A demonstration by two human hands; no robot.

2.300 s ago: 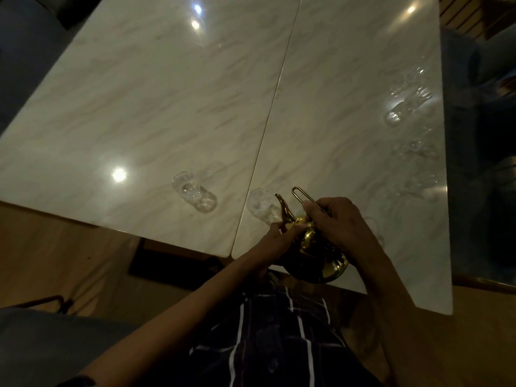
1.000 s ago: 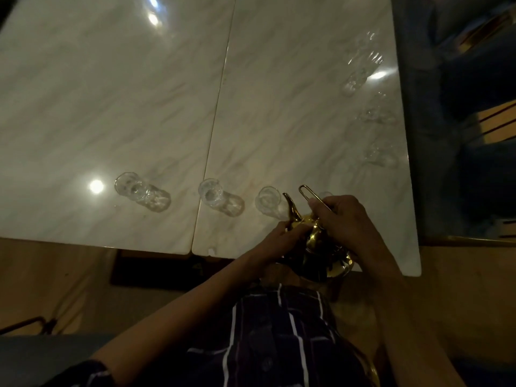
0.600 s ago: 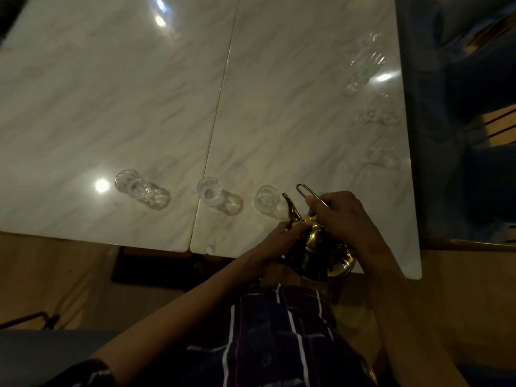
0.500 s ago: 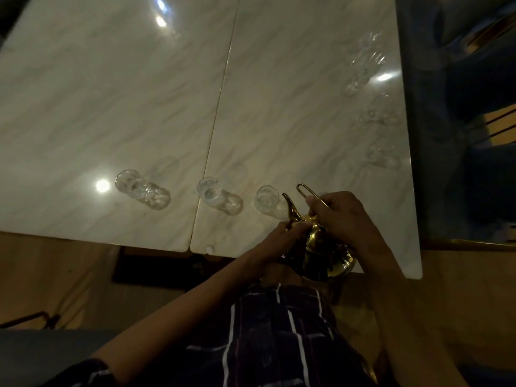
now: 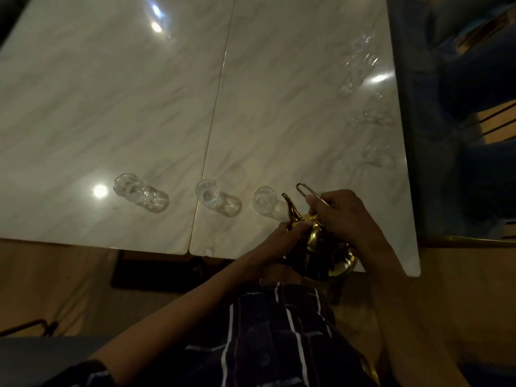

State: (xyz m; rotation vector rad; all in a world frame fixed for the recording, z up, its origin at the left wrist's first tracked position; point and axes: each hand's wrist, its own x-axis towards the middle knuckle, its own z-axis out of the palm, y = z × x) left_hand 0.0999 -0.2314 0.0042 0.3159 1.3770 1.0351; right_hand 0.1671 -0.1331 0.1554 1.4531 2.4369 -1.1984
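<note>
Marble table [image 5: 167, 107]; right hand [image 5: 346, 216] half-hides gold teapot [image 5: 321, 255].

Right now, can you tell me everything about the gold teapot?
The teapot is shiny gold metal, round-bellied, with a curved spout aimed at the nearest glass and a thin wire handle. It is at the near edge of the table, seemingly tipped forward. The right hand grips the handle; fingers of the left hand press its top.

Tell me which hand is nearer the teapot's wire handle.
Right. The right hand grips the handle itself, fingers curled round the wire. The left hand is off it, lower left, touching the top of the teapot beside the spout.
</note>
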